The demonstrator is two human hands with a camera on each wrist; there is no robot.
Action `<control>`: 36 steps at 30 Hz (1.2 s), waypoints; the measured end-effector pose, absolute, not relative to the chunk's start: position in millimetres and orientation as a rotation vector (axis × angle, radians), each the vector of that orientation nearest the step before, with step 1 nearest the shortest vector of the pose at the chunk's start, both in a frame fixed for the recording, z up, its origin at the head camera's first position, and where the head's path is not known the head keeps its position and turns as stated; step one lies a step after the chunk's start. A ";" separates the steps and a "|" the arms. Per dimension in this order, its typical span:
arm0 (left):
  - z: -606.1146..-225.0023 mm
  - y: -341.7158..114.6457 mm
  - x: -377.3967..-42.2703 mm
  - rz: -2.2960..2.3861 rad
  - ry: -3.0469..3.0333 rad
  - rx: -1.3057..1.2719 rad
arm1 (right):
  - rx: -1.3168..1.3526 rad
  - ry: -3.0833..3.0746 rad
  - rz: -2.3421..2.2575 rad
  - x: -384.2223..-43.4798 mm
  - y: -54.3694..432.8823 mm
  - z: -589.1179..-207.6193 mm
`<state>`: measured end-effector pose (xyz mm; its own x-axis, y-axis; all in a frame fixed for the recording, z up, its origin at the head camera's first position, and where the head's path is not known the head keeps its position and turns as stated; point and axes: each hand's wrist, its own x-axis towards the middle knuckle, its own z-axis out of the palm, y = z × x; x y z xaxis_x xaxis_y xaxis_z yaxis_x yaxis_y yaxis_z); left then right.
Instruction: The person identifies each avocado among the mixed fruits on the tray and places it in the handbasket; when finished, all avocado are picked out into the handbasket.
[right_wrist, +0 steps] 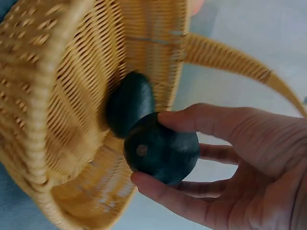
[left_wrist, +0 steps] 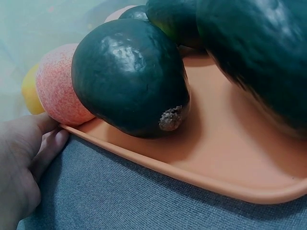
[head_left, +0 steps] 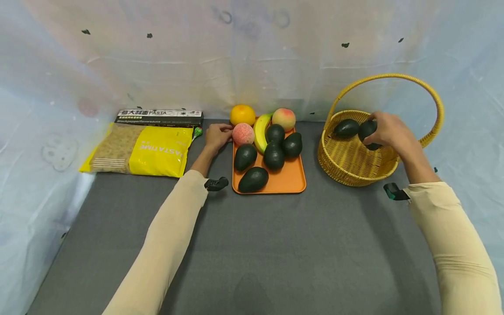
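Note:
My right hand [head_left: 390, 129] grips a dark green avocado [right_wrist: 162, 149] over the wicker basket [head_left: 341, 171], with thumb and fingers around its sides. Another avocado [head_left: 346, 128] lies inside the basket, beside the held one. At the orange tray's [head_left: 289, 177] left edge, my left hand [head_left: 218, 136] touches the rim near a speckled pink peach [head_left: 243, 134]. On the tray are several avocados [head_left: 253, 179], a banana [head_left: 260, 133] and a second peach [head_left: 284, 119]. An orange [head_left: 242, 115] sits at the tray's back left corner. The left fingertips are partly hidden in the left wrist view.
Left of the tray lies a yellow pasta bag [head_left: 157, 148], with a dark pasta box [head_left: 159, 117] behind it. The basket's tall handle [head_left: 393, 75] arches above its opening. A pale curtain [head_left: 271, 57] hangs behind the grey table [head_left: 252, 245].

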<state>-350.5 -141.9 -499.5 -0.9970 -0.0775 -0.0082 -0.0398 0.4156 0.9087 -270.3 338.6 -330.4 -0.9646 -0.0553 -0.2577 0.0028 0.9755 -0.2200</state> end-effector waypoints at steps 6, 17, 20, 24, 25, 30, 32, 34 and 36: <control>-498.9 -142.1 -348.5 -1.664 -2.617 0.114 | 0.016 2.805 -0.328 -285.3 351.2 -343.9; -496.3 -138.8 -349.2 -1.654 -2.625 0.094 | 0.057 2.791 -0.372 -299.4 362.9 -358.3; -495.7 -138.5 -348.9 -1.656 -2.625 0.100 | 0.050 2.797 -0.402 -300.0 364.6 -363.6; -495.8 -138.2 -347.5 -1.640 -2.631 0.116 | 0.017 2.805 -0.434 -298.5 367.3 -372.4; -496.0 -138.3 -347.4 -1.638 -2.633 0.118 | 0.013 2.805 -0.437 -298.2 367.6 -374.1; -496.3 -138.8 -347.2 -1.635 -2.634 0.120 | -0.009 2.828 -0.418 -299.0 368.1 -379.0; -496.2 -138.8 -347.1 -1.635 -2.630 0.121 | -0.021 2.847 -0.383 -299.2 367.7 -379.2; -496.1 -139.0 -347.0 -1.637 -2.626 0.121 | -0.024 2.863 -0.354 -299.8 367.6 -379.4; -496.4 -139.4 -347.2 -1.639 -2.624 0.120 | -0.016 2.872 -0.326 -300.1 366.9 -379.1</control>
